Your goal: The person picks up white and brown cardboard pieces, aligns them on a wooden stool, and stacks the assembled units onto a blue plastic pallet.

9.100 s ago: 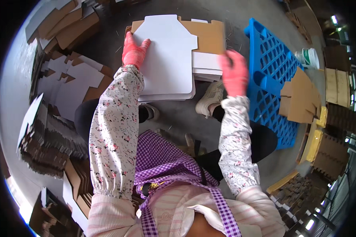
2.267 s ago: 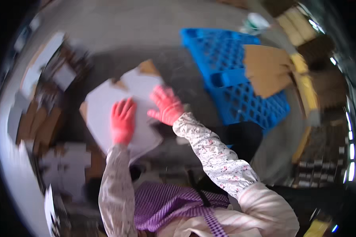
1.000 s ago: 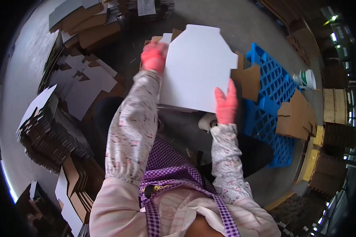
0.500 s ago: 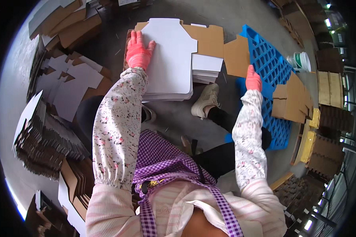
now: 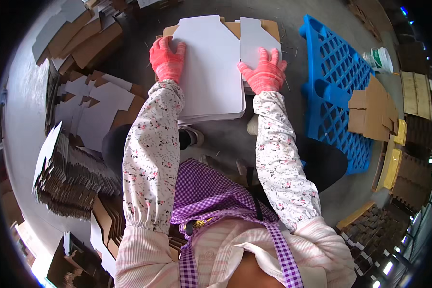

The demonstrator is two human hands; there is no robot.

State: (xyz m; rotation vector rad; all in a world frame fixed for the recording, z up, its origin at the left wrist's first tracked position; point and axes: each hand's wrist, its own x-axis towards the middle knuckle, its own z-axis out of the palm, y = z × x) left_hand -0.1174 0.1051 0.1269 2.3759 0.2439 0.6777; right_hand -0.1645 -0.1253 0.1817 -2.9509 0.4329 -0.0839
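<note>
A stack of flat die-cut cardboard sheets lies before me, with a large white cardboard panel (image 5: 207,67) on top. My left hand (image 5: 168,60), in a pinkish-red knit glove, rests at the panel's left edge, fingers apart. A narrower white cardboard flap (image 5: 255,41) lies along the right side of the large panel, with a strip of brown board showing beyond it. My right hand (image 5: 266,71), gloved the same way, presses flat on that flap's lower part with fingers spread. Its palm hides the flap's near edge.
A blue plastic pallet (image 5: 329,91) stands at the right, bearing a folded brown cardboard piece (image 5: 372,110). Beyond it is a white bucket (image 5: 380,59). More white-and-brown cardboard sheets (image 5: 93,103) and a dense cardboard stack (image 5: 72,175) crowd the left side.
My right hand has moved left from the outstretched brown cardboard end onto the stack. A white flap now lies where brown board showed. My left hand stays at the left edge.
</note>
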